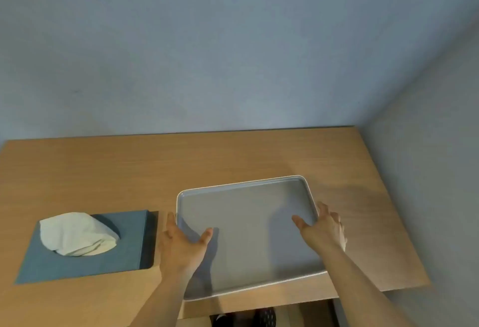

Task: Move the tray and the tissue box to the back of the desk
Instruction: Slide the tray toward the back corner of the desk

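You are looking down at a grey tray (248,225) lying near the front edge of the wooden tabletop (103,171), right of centre and turned slightly askew. It is shallow and rectangular, with rounded corners and a thin pale rim, and its flat floor is bare apart from the shadows of your arms.

Your left hand (181,243) is sitting at the tray's left edge: the thumb is reaching over the rim onto the floor, while the fingers (169,223) are running along the outside of the rim. Your right hand (324,228) is doing the same at the right edge, thumb inside, fingers spread outside the rim. Both hands are spread wide and are bracketing the tray rather than clamping on it; whether the fingers are actually pressing the rim is not clear.

The tissue box (88,246) is sitting to the left of the tray, just beside your left hand, also near the front. It is a low, flat, blue-grey box with a crumpled cream tissue (77,233) puffing out of the oval opening in its top.

The back of the tabletop is meeting a blue-grey wall (233,54).
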Tool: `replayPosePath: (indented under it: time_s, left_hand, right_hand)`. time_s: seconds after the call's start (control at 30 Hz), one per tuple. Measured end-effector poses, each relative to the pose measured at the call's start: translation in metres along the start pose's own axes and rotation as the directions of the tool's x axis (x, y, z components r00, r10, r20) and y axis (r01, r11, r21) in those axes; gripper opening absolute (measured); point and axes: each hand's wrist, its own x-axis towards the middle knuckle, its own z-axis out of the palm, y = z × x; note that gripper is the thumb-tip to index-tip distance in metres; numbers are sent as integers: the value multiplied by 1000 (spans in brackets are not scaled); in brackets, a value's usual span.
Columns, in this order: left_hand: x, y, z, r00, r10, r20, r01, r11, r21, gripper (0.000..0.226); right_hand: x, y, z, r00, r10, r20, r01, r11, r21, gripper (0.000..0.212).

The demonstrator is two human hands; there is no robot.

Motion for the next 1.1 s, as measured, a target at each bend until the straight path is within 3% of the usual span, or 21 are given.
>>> replayPosePath:
  time_s: [0.2, 0.47, 0.73, 1.1]
  left_hand:
    - [5, 3, 8, 991, -131, -23, 132, 990, 56, 111]
    - [14, 6, 11, 965, -259, -30, 260, 965, 33, 118]
    - [42, 20, -10, 960, -273, -58, 274, 962, 6, 118]
    - [100, 64, -39, 982, -125, -141, 121, 992, -31, 112]
  right_hand:
    - [25, 6, 2, 993, 70, 94, -73, 997, 22, 96]
    - [43, 2, 1, 992, 82, 96, -72, 993, -96, 73]
    - [57, -33, -1, 996, 72, 57, -67, 995, -78, 75]
    - [97, -100, -10, 999, 47, -11, -47, 998, -37, 74]
